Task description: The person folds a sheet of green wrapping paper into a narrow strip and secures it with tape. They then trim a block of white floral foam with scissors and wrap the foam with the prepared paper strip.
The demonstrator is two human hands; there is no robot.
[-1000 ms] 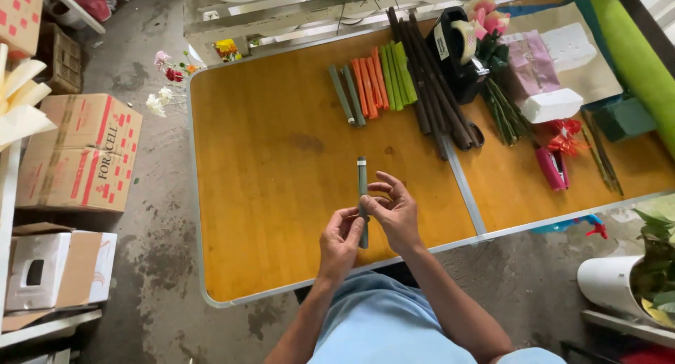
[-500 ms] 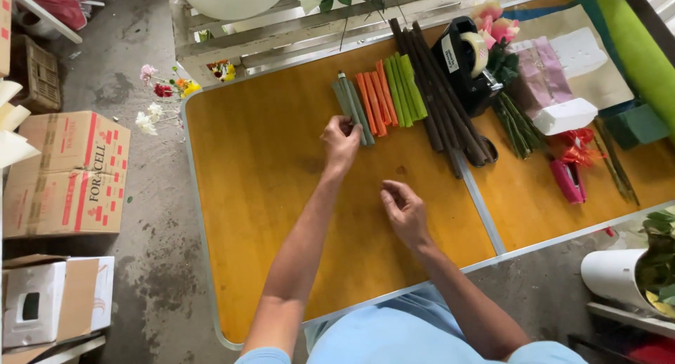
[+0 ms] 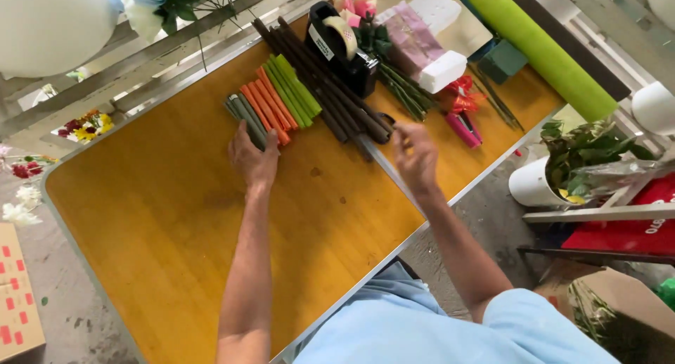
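- While our left hand (image 3: 253,156) lies flat on the grey sticks (image 3: 244,118) on the desk (image 3: 162,223), orange sticks (image 3: 271,107) lie alongside.
- Our right hand (image 3: 416,156) hovers loosely curled, holding nothing, beside brown sticks (image 3: 330,90).
- Behind them stands a black tape dispenser (image 3: 341,47).

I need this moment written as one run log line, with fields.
left hand: flat on grey sticks | right hand: at dark brown sticks, grip unclear | surface: orange table
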